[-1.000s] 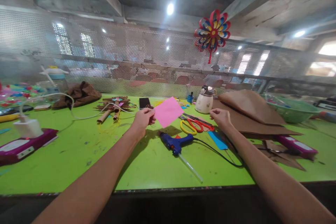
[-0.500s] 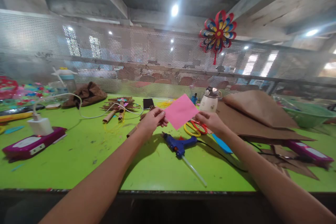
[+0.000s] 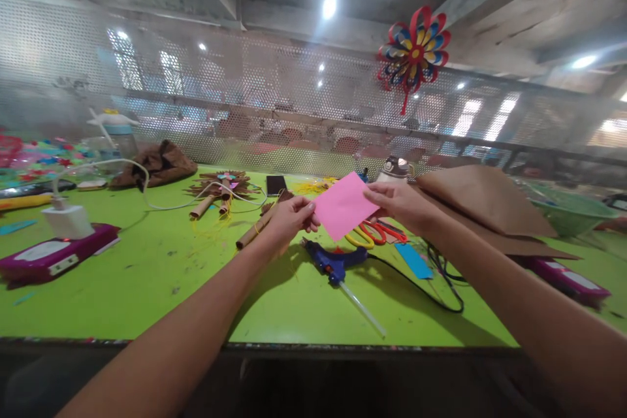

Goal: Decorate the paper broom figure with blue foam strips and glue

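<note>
Pink sheet (image 3: 343, 209), count 1, is held above the green table (image 3: 161, 313); clock positions below are read about it.

Left hand (image 3: 291, 219), at 9 o'clock: thumb and fingers pinch the sheet's left corner. Right hand (image 3: 404, 202), at 3 o'clock: thumb and fingers grasp its right-hand edge.

Change: 1.0 s ago the left hand alone held the sheet, the right hand being apart from it. By 0.5 s ago the right hand was at the right corner; its grasp is now higher along the edge. More of the blue strip (image 3: 414, 261) now shows under the right forearm, and the right hand hides more of the white bottle (image 3: 392, 172).

Counts:
- Glue gun (image 3: 336, 261): 1, at 6 o'clock on the table, with 1 clear stick (image 3: 363, 310) projecting from its rear.
- Blue strip: 1, at 4 o'clock.
- Scissor handles (image 3: 360, 238): yellow and red, at 5 to 4 o'clock; cannot tell how many pairs.
- Magenta power strips: 2, one (image 3: 36, 260) near 9 o'clock bearing 1 white adapter (image 3: 68, 222), one (image 3: 568, 282) between 3 and 4.
- Brown tubes (image 3: 252, 233): at least 3, between 8 and 9.
- White bottle: 1, at 2.
- Petalled ornament (image 3: 415, 53): 1, at 1.
- Green basin (image 3: 571, 212): 1, at 3.
</note>
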`<state>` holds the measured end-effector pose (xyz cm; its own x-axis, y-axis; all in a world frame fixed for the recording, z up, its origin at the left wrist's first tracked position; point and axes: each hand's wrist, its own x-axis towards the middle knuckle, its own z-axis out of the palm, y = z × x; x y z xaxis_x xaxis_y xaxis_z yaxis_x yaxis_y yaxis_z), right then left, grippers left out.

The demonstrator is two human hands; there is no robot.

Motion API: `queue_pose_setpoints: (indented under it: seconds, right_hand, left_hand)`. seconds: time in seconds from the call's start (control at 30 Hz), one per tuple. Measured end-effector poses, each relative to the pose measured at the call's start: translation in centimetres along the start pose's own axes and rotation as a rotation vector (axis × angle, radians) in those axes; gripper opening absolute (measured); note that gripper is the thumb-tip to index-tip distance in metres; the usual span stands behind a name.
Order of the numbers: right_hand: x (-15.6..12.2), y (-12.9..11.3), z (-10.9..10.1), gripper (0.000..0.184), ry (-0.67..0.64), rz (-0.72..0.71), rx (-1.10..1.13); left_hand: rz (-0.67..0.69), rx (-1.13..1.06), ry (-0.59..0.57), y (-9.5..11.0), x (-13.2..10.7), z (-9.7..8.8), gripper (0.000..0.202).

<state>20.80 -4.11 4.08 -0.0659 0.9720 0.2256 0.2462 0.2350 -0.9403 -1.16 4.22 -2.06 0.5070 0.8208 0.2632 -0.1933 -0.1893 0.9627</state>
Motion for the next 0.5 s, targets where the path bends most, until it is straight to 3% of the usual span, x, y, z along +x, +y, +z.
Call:
queue_pose_setpoints:
  seconds: [0.13, 0.3, 0.4, 0.5]
  right_hand:
    - [0.4, -0.2, 0.4, 0.025, 0.048, -0.031, -0.128]
    - [0.9, 0.8, 1.0, 0.019, -0.002, -0.071, -0.092]
    - [1.1, 1.8, 1.6, 0.021, 0.001, -0.092, -0.067]
    - [1.2, 3.0, 2.0, 0.027, 0.062, -0.106, -0.097]
  left_hand:
    - [0.0, -0.006, -0.043, 0.1, -0.2, -0.2, 0.021]
    - [-0.081, -0.091, -0.107, 0.5, -0.5, -0.3, 0.031]
    - [-0.164, -0.174, -0.182, 0.9, -0.8, 0.5, 0.035]
    - [-0.183, -0.201, -0.175, 1.0, -0.9, 1.1, 0.034]
